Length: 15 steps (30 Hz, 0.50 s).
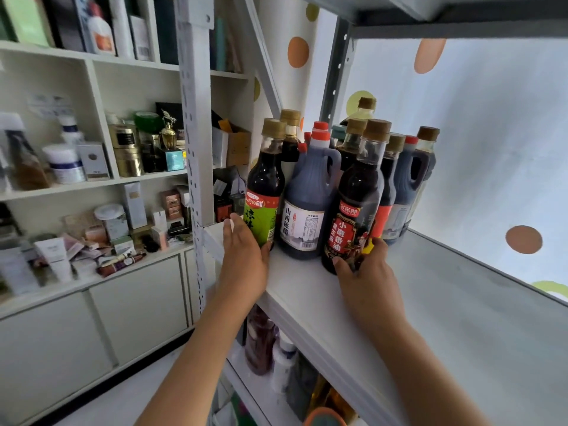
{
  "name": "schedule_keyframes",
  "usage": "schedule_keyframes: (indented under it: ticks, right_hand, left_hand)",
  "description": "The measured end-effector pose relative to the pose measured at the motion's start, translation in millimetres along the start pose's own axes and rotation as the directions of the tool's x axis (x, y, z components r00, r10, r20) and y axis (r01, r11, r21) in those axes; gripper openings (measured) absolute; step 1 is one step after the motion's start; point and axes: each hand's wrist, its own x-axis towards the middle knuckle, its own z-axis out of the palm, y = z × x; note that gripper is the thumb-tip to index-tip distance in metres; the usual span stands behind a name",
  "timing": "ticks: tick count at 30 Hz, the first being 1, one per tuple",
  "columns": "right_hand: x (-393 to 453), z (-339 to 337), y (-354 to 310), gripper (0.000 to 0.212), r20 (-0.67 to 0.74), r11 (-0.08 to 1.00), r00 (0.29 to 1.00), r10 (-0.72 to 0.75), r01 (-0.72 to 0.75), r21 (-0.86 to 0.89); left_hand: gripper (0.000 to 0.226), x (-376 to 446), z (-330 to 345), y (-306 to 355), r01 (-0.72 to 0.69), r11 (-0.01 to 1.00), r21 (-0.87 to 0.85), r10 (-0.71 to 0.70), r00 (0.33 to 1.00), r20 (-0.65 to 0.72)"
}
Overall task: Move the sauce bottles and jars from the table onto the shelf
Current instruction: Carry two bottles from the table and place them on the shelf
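Several dark sauce bottles stand clustered at the back left of the white shelf [445, 309]. My left hand [244, 256] holds the base of a green-labelled bottle [265, 192] at the shelf's left edge. My right hand [367, 272] grips the bottom of a red-labelled sesame oil bottle [358, 204] standing at the front of the cluster. Between them sits a large handled vinegar jug [309, 201] with a red cap. More gold-capped bottles and another jug [407, 179] stand behind.
A metal shelf post [195, 124] rises left of the bottles. A lower shelf [261, 392] below holds more bottles. To the left, a white cabinet [92, 186] is crowded with cosmetics jars and boxes. A dotted wall backs the shelf.
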Motion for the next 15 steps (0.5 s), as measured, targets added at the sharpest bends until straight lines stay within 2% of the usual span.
schedule_keyframes:
  ticks: [3, 7, 9, 11, 15]
  right_hand:
    - [-2.9, -3.9, -3.6, 0.060, -0.003, 0.998, 0.998, 0.062, -0.061, 0.013]
    - [-17.0, -9.6, -3.7, 0.046, 0.056, 0.982, 0.990, 0.128, -0.119, -0.145]
    - [-32.9, -7.2, -4.1, 0.044, 0.111, 0.965, 0.990, 0.084, -0.054, -0.255]
    - [-53.3, -3.9, -5.2, 0.039, 0.147, 0.911, 0.989, -0.019, 0.078, -0.405]
    - [-100.0, 3.6, 1.8, 0.050, 0.182, 0.804, 0.966, -0.183, 0.253, -0.539]
  left_hand:
    - [0.083, 0.7, 0.9, -5.1, 0.035, 0.999, 0.032, -0.036, 0.999, 0.024]
    - [0.087, -4.0, -0.9, -12.9, 0.143, 0.990, -0.009, -0.142, 0.988, 0.059]
    - [0.081, -9.9, -0.3, -16.1, 0.146, 0.989, -0.018, -0.145, 0.987, 0.067]
    - [0.069, -18.5, -1.3, -20.4, 0.111, 0.994, -0.020, -0.109, 0.991, 0.082]
    - [0.057, -63.8, -11.8, -23.8, -0.013, 0.999, 0.029, 0.010, 0.993, 0.119]
